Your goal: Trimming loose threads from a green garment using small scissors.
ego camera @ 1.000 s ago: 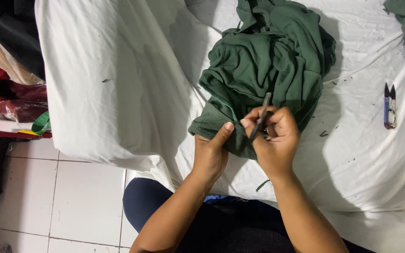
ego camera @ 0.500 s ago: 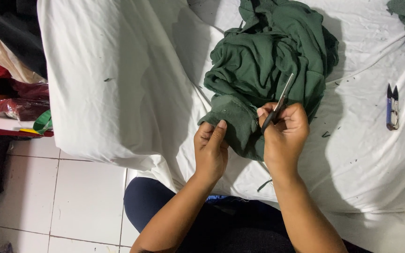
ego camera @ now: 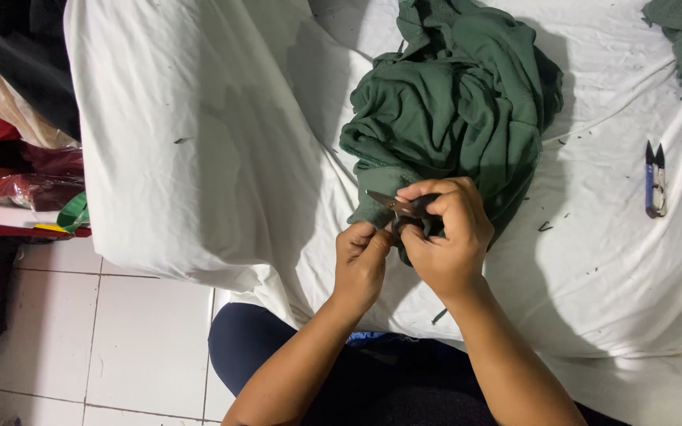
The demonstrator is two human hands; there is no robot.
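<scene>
Two hands work the green garment (ego camera: pixel 451 118): left hand (ego camera: pixel 362 260) fingers pinch its edge, right hand (ego camera: pixel 447 233) fingers grip thread snips (ego camera: pixel 396 205).

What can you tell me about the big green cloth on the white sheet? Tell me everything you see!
The green cloth is dark green, soft-looking fabric, maybe a garment, bunched into a wrinkled heap with many folds. It lies on the white sheet, near the top middle. Its lower edge reaches down to the person. The left hand pinches that edge, and the right hand holds small snips against it. Tiny dark thread bits lie scattered nearby.
</scene>
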